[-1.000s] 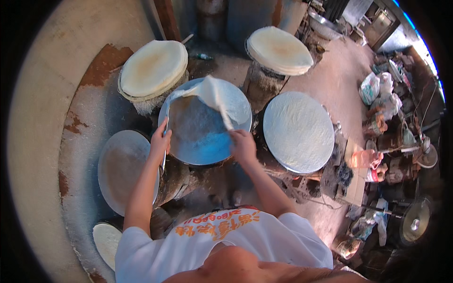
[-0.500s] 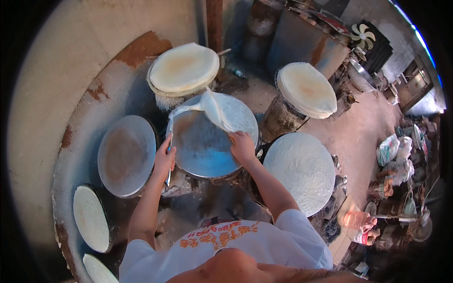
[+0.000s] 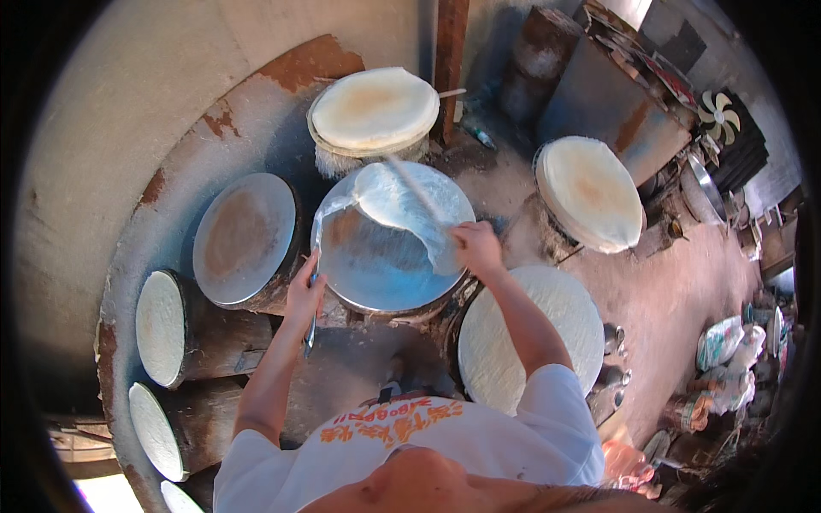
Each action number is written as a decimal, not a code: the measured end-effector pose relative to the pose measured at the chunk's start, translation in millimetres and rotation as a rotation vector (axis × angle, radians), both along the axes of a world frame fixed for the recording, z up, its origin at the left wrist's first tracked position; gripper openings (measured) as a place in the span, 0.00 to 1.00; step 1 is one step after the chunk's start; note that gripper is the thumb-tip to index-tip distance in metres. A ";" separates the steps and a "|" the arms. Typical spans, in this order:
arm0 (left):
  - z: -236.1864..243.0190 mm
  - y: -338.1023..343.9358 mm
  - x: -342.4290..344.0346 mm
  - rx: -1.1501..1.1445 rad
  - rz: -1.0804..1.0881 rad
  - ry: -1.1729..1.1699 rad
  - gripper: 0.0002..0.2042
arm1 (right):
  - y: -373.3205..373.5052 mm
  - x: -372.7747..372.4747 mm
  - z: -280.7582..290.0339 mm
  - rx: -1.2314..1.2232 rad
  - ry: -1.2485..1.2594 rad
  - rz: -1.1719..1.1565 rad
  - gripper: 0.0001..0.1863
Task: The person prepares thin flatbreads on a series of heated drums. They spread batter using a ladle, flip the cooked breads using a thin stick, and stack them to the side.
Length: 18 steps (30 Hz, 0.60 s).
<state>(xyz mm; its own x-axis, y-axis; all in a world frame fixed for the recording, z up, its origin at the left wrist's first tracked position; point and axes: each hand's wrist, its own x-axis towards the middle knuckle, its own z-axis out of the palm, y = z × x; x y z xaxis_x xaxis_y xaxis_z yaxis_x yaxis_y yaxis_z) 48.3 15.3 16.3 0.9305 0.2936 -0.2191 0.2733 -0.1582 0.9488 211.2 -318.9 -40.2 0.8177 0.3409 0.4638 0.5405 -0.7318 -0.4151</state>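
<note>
In front of me is a round metal griddle (image 3: pixel 368 278) with a browned patch. A thin, whitish, wet-looking sheet of batter (image 3: pixel 389 198) lies folded and rumpled over its far and right part. My left hand (image 3: pixel 304 291) is closed around a slim blue-and-silver tool (image 3: pixel 310 338) at the griddle's left edge; a narrow strip of batter runs to its upper end. At the right edge, my right hand (image 3: pixel 477 246) is closed on a thin stick (image 3: pixel 416 190), blurred by motion, reaching up and left over the batter.
Pale stacks of round flatbreads stand behind left (image 3: pixel 374 98) and right (image 3: pixel 590 192). A bare griddle (image 3: pixel 244 239) is left; a batter-covered round (image 3: pixel 539 333) is right. More pale rounds (image 3: pixel 161 329) line the curved wall. Bags (image 3: pixel 720 342) and clutter lie far right.
My right hand has moved right and slightly down relative to the griddle. The batter has spread from a raised, gathered strip into a wider fold. The whole view has shifted.
</note>
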 end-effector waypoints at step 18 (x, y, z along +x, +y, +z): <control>9.0 -38.5 -80.3 0.047 -0.121 0.295 0.26 | 43.3 48.7 -13.7 0.083 0.154 0.543 0.14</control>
